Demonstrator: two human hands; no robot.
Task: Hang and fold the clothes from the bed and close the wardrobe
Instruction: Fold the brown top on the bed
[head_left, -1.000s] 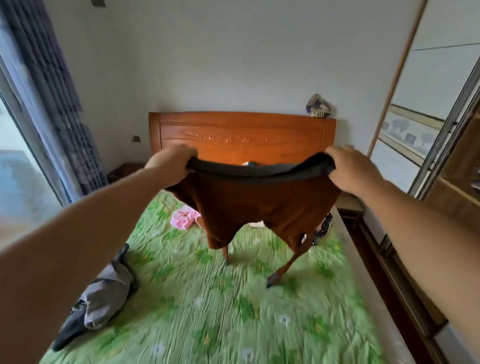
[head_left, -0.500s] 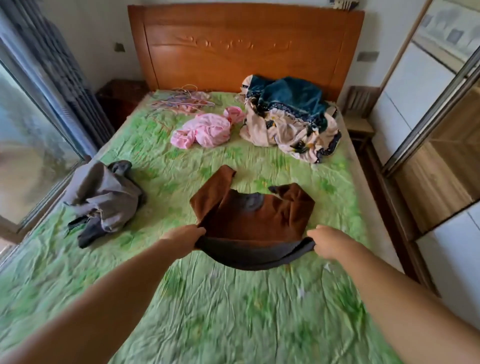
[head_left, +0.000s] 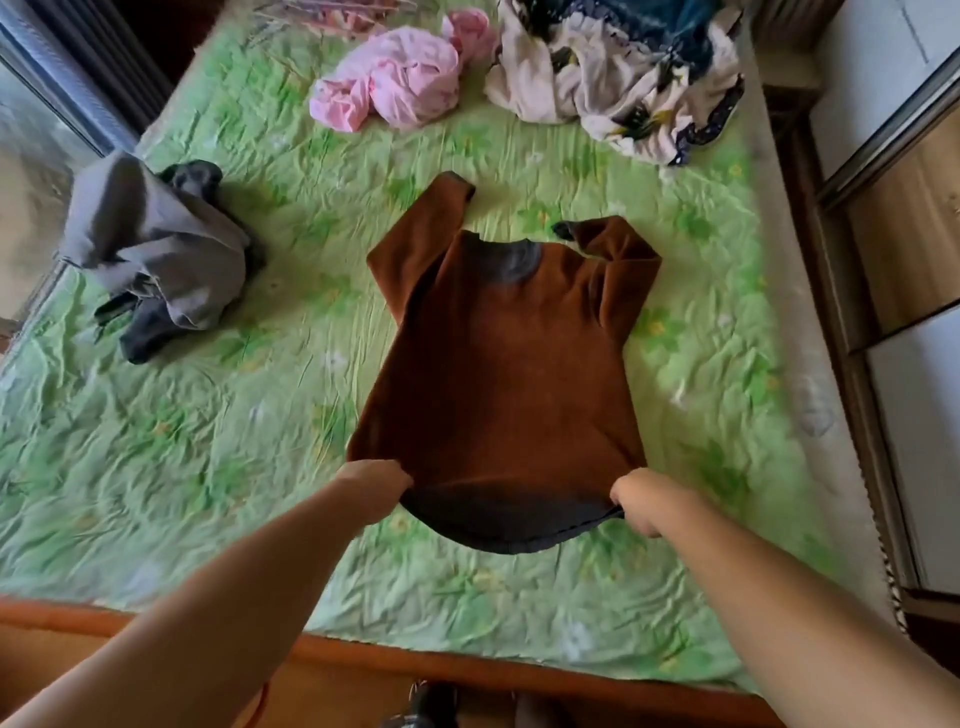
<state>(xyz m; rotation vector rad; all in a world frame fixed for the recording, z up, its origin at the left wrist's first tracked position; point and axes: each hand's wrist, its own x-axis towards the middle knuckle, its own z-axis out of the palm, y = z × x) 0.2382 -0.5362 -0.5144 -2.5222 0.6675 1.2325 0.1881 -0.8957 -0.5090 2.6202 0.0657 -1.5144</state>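
Brown sweater (head_left: 509, 364) lowered from held-up position onto bed (head_left: 208, 467); now lying flat mid-bed, collar far side; left hand (head_left: 376, 483), right hand (head_left: 641, 499) each pinching hem corner; judgement: laid out, folding next.

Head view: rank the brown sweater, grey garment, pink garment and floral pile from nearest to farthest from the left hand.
1. brown sweater: its hem is gripped by the left hand.
2. grey garment: off to the left.
3. pink garment: far ahead, centre.
4. floral pile: far ahead, to the right.
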